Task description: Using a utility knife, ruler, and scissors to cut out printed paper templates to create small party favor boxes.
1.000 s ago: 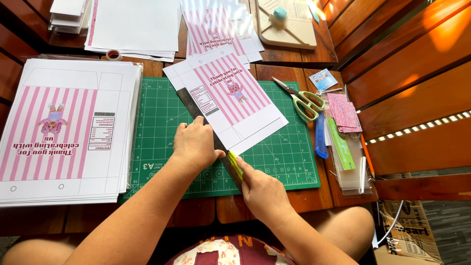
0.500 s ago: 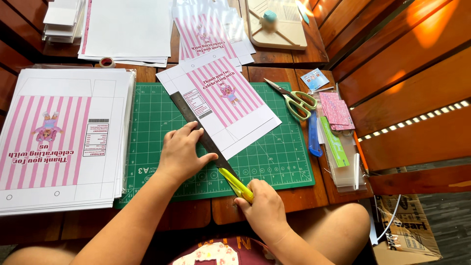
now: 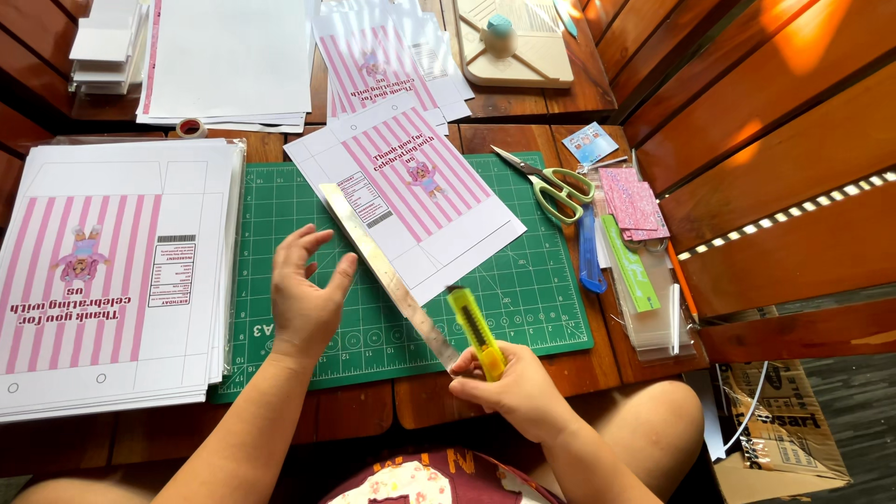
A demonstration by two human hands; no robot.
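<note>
Centrally, a green gridded cutting mat (image 3: 523,308) is laid on the brown slatted wooden worktop (image 3: 523,121), presumably to shield the wood from the blade. On it a pink-striped printed paper sheet (image 3: 411,201) is set at a slant, with a long steel ruler (image 3: 387,275) laid along its left edge as a straight guide. The left hand (image 3: 303,299) is lifted just left of the ruler, fingers spread and released, touching nothing that can be made out. The right hand (image 3: 513,387) is clenched around a yellow utility knife (image 3: 476,331) at the near end of the ruler; its blade tip is too small to make out. A stack of matching printed sheets (image 3: 103,280) is kept at the left, green-handled scissors (image 3: 551,187) at the right. The far papers are cut off by the frame edge, and the near worktop edge is hidden by the arms.
</note>
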